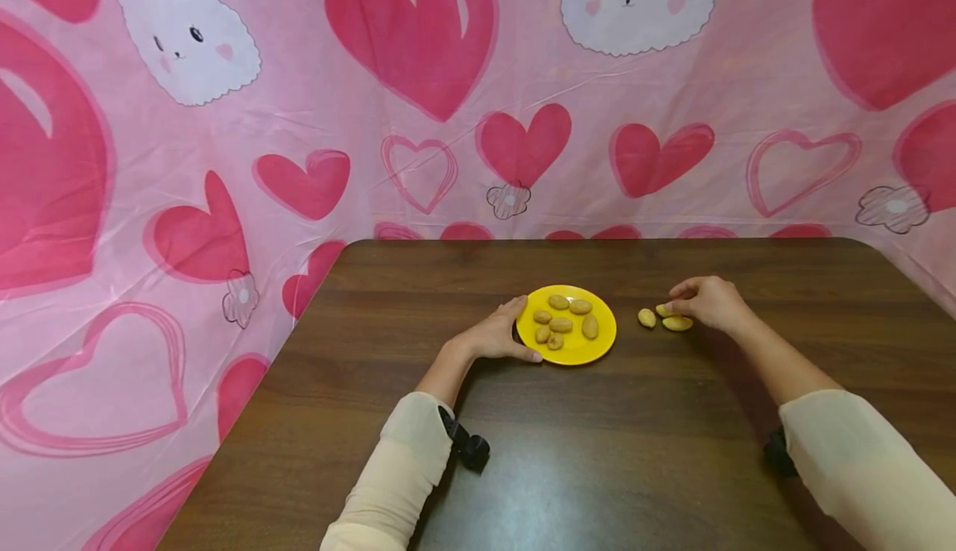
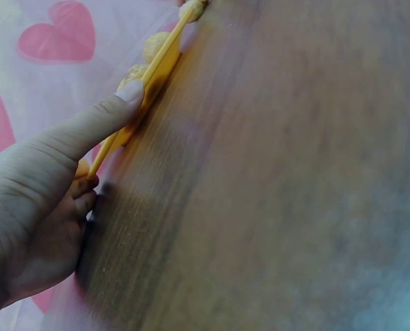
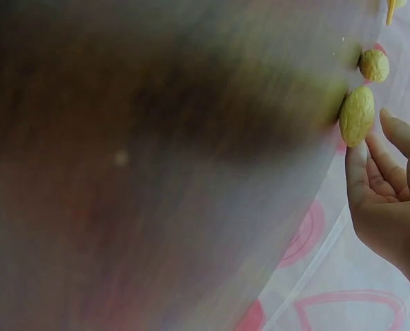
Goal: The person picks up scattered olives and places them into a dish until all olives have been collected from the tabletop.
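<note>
A small yellow plate (image 1: 602,341) bears several wrinkled, yellow-brown oval pieces (image 1: 560,324) that look like small potatoes. My left hand (image 1: 495,332) holds the plate's left side, thumb (image 2: 128,96) at its near rim and fingers around the far side. To the right of the plate lie three loose pieces of the same kind, among them a rounder piece (image 1: 646,318) and a longer piece (image 1: 677,324). My right hand (image 1: 712,302) reaches over this little group, its fingertips right beside the longer piece. In the right wrist view, its fingers stand apart around the near oval (image 3: 357,116).
A dark wooden table (image 1: 635,451) stretches beneath both hands. Behind it and at the left hangs a pink cloth (image 1: 314,61) printed with hearts and animal faces. A small black camera (image 1: 472,450) sits at the left wrist.
</note>
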A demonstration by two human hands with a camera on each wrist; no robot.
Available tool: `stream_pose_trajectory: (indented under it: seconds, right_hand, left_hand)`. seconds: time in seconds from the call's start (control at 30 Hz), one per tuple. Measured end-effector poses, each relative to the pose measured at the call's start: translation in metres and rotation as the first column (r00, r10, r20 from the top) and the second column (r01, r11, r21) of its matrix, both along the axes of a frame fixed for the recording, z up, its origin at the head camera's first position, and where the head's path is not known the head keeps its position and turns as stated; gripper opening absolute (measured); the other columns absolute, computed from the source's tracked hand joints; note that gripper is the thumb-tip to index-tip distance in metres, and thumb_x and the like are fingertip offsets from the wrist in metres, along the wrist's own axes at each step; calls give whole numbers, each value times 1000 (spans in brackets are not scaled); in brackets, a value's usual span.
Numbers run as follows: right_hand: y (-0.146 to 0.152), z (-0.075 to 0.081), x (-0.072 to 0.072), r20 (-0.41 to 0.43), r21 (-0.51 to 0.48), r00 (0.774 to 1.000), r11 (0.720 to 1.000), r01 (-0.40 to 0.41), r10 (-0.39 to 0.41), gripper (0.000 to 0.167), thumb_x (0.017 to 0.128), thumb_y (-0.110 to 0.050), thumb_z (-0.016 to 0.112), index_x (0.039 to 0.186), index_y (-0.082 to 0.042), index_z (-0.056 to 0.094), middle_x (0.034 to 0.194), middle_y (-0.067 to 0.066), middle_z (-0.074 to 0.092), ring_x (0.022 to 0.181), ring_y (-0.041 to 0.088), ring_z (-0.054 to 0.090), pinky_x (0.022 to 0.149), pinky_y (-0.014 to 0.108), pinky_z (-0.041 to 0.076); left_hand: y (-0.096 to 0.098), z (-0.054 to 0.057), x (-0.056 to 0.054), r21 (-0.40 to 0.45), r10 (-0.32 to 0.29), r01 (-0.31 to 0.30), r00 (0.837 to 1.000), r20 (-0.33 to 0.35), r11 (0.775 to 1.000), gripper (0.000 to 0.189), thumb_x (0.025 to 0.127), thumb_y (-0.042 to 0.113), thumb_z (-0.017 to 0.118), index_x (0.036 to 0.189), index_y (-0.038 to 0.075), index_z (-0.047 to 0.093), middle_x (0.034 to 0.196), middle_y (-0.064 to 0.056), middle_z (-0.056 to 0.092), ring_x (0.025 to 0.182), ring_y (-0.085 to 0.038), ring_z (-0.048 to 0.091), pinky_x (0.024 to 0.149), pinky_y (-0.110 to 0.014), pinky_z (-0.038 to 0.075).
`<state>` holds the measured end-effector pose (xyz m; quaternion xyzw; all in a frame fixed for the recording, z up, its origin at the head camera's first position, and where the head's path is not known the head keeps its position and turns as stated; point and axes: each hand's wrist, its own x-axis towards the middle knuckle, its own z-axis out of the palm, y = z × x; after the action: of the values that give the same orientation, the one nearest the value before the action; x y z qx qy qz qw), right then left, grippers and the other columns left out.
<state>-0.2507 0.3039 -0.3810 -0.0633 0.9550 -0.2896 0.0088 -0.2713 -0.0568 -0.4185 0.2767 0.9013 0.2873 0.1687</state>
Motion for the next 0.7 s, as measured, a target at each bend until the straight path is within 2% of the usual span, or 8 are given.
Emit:
stream_pose_trajectory:
  seconds: [0.23,0.7]
  right_hand:
    - [1,-2,0,44,13,999,1000,-10,9,43,83,-33,68,102,5,64,94,18,66,83,30,54,61,31,42]
    - [0,-2,-3,78,25,996,998,-56,54,33,84,-24,66,99,6,66,90,15,66,79,28,51,61,31,39]
  left_hand:
    - [0,1,0,7,3,-4,1000,11,1000,109,71,46,75,149,9,8,154,-4,8,139,-22,5,111,-36,9]
    - [0,1,-1,7,2,-2,1000,19,1000,108,72,46,75,149,10,9,154,-5,8,139,-22,6,111,-37,9]
